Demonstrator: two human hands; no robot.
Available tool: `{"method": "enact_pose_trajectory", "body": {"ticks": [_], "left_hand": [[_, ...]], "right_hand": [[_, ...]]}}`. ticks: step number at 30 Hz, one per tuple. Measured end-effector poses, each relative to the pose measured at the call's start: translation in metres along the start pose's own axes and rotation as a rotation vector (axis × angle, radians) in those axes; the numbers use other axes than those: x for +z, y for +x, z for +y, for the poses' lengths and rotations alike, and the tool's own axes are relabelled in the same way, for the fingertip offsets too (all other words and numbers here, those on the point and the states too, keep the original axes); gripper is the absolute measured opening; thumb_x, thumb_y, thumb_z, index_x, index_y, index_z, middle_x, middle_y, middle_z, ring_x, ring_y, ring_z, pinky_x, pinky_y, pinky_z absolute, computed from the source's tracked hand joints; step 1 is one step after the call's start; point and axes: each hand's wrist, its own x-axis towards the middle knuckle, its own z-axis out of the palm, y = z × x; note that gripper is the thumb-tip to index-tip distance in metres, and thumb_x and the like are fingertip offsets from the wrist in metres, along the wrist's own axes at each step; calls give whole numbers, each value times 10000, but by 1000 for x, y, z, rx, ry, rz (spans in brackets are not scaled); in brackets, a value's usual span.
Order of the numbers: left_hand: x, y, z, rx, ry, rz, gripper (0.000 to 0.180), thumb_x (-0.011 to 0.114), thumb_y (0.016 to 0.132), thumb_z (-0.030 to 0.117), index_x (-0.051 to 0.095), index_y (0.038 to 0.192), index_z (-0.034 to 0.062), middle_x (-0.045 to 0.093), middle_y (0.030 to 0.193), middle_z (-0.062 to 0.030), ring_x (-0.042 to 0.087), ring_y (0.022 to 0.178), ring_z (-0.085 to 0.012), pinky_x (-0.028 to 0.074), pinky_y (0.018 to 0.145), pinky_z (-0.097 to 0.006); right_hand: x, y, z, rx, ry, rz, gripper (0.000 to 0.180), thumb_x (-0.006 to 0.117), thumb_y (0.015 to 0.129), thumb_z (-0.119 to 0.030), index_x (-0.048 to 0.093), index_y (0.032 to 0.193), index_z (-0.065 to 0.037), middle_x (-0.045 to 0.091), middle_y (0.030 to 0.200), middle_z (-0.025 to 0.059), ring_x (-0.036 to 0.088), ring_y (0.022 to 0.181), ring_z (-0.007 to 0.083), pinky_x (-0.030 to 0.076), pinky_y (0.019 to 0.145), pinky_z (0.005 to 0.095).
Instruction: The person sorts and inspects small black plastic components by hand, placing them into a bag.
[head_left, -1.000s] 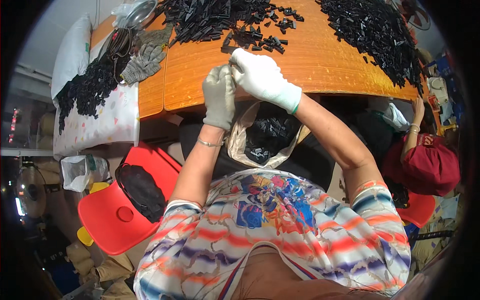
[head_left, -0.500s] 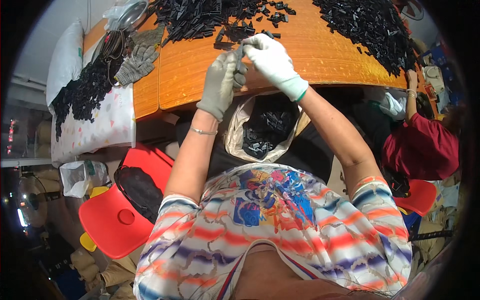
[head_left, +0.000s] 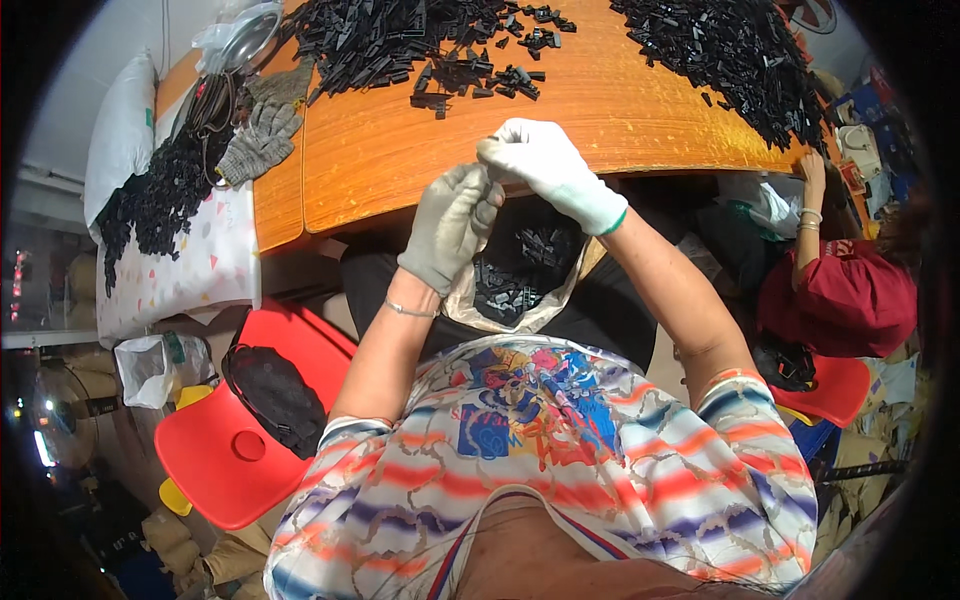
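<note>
Since half a second ago we have drawn both gloved hands back from the orange table (head_left: 400, 160) toward us. Our left hand (head_left: 450, 225) in a grey glove and right hand (head_left: 545, 165) in a white glove meet fingertip to fingertip, pinching a small black part (head_left: 490, 150) between them. Directly below the hands an open bag (head_left: 520, 280) of black parts sits in our lap. Beyond the hands lies a scattered pile of black pieces (head_left: 400, 40)
</note>
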Motion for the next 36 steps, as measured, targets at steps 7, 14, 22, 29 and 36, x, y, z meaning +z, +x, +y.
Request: {"method": "enact_pose_trajectory", "body": {"ticks": [7, 14, 22, 29, 36], "left_hand": [[-7, -17, -21, 32, 820, 31, 340, 560, 932, 233, 558, 1173, -7, 655, 978, -106, 655, 810, -214, 519, 722, -295], [-6, 4, 28, 581, 1590, 259, 241, 556, 897, 189, 596, 1135, 180, 656, 998, -102, 633, 878, -321, 505, 758, -417], [-44, 94, 81, 456, 1984, 403, 283, 588, 887, 239, 598, 1160, 164, 598, 1063, -141, 601, 960, -330, 497, 805, -434], [-57, 93, 75, 533, 1965, 429, 198, 658, 827, 217, 594, 956, 81, 607, 974, -122, 599, 939, -307, 486, 766, -435], [-53, 62, 58, 542, 1416, 417, 334, 763, 746, 166, 559, 964, 16, 604, 827, -92, 579, 672, -193, 486, 610, -301]], "right_hand": [[-25, 10, -12, 117, -405, -156, 243, 669, 812, -266, 647, 732, -38, 574, 623, -37, 488, 583, 42, 407, 540, 217], [-16, 83, 15, -166, -934, 272, 259, 536, 898, -333, 682, 943, -123, 683, 852, 110, 650, 822, 304, 498, 723, 402], [4, 110, 7, 10, -1169, 200, 328, 599, 845, -369, 655, 894, -49, 680, 807, 171, 665, 798, 315, 508, 707, 411], [-6, 103, 10, -30, -1260, 204, 226, 590, 845, -254, 636, 959, -64, 686, 862, 147, 664, 828, 313, 514, 737, 411], [-3, 66, -11, -56, -635, 119, 324, 633, 810, -276, 678, 1035, -48, 694, 916, 138, 658, 842, 237, 494, 772, 312]]}}
